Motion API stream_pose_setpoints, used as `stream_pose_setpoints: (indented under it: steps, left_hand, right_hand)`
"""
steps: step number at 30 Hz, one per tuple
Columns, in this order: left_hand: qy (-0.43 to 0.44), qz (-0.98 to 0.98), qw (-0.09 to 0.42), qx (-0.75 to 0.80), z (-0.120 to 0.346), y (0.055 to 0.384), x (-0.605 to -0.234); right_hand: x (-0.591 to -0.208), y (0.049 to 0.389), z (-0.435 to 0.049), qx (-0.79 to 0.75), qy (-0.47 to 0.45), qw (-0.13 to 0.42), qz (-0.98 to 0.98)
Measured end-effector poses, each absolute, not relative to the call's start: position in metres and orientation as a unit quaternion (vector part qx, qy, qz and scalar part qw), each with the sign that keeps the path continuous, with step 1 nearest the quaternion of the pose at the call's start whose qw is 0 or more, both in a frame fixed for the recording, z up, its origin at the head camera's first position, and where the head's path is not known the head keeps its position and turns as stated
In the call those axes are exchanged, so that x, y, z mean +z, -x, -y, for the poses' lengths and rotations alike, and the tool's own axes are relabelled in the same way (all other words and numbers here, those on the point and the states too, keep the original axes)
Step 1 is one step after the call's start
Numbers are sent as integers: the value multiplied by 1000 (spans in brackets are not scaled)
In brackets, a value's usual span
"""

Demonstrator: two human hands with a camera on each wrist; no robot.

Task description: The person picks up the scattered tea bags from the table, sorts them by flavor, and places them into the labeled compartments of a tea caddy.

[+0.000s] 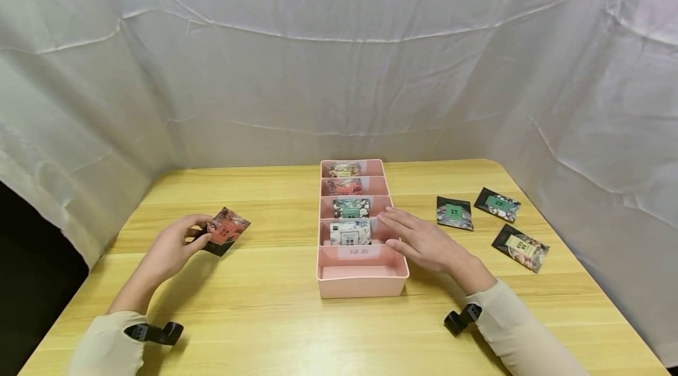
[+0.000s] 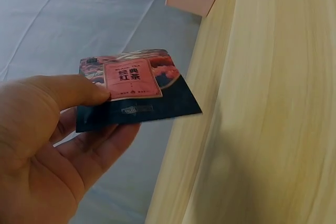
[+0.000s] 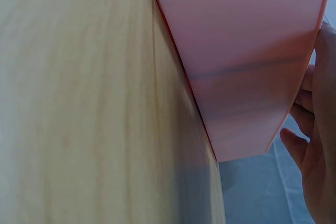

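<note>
My left hand [image 1: 177, 246] pinches a red and black tea sachet [image 1: 228, 231] between thumb and fingers, above the left part of the table. In the left wrist view the sachet [image 2: 134, 85] shows a red label with Chinese writing. A pink divided box [image 1: 362, 288] stands mid-table, with sachets upright in several compartments; the white one [image 1: 351, 233] stands just behind the front compartment. My right hand [image 1: 426, 242] lies along the box's right rim, fingers fairly straight, fingertips over the edge. The right wrist view shows the box's side wall [image 3: 241, 66] beside that hand [image 3: 317, 145].
Three dark sachets lie on the table at right: a green-labelled one [image 1: 454, 213], another green-labelled one [image 1: 498, 205] behind it, and a yellow-labelled one [image 1: 521, 248] nearer. The front compartment's divider bears a handwritten label [image 1: 359, 252]. Grey curtains [image 1: 339, 70] surround the wooden table [image 1: 265, 317].
</note>
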State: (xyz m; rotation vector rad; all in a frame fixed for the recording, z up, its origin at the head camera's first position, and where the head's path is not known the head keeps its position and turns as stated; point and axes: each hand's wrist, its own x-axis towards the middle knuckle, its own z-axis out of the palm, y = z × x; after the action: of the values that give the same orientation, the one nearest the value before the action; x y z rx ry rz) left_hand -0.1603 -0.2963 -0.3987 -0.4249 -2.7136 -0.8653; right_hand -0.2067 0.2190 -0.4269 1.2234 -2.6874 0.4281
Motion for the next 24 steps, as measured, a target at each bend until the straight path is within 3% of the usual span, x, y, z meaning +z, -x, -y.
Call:
stream_pose_setpoints:
  steps: [18, 24]
  left_hand:
    - [131, 917, 53, -373, 257, 185, -391]
    - [160, 922, 56, -348, 248, 196, -389]
  right_hand:
    - [-427, 207, -219, 137, -416, 85, 895]
    - [-427, 207, -219, 137, -415, 85, 895]
